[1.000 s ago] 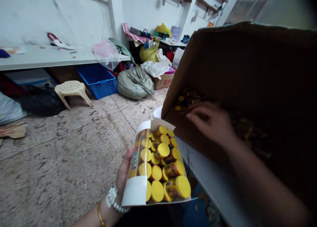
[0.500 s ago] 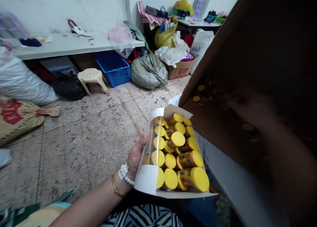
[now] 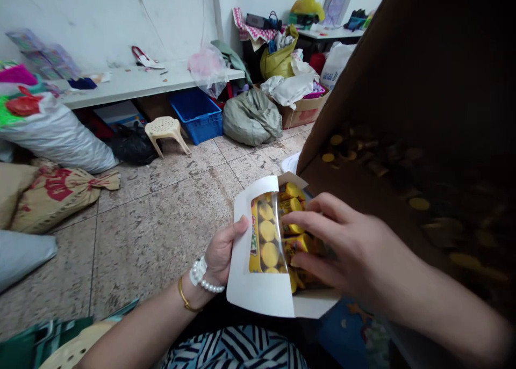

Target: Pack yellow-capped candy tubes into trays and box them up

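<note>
My left hand [image 3: 222,250] grips the left side of a white windowed carton [image 3: 263,292] packed with small yellow-capped bottles [image 3: 269,232]. The carton is tilted with its clear window toward me. My right hand [image 3: 342,245] lies over the carton's open side, fingers spread on the bottles. I cannot make out whether it holds one. To the right stands a large brown cardboard box [image 3: 387,89], open toward me, with more yellow-capped bottles [image 3: 336,141] lying loose in its dark inside.
The speckled tile floor [image 3: 161,208] stretches ahead. Filled sacks [image 3: 56,189] lie at the left. A cream stool [image 3: 166,128], a blue crate [image 3: 197,111] and a grey bag [image 3: 252,116] sit by a white shelf [image 3: 133,84].
My right hand came out of the big cardboard box and now rests on the bottles in the carton. The left hand tilted the carton, turning its window toward me.
</note>
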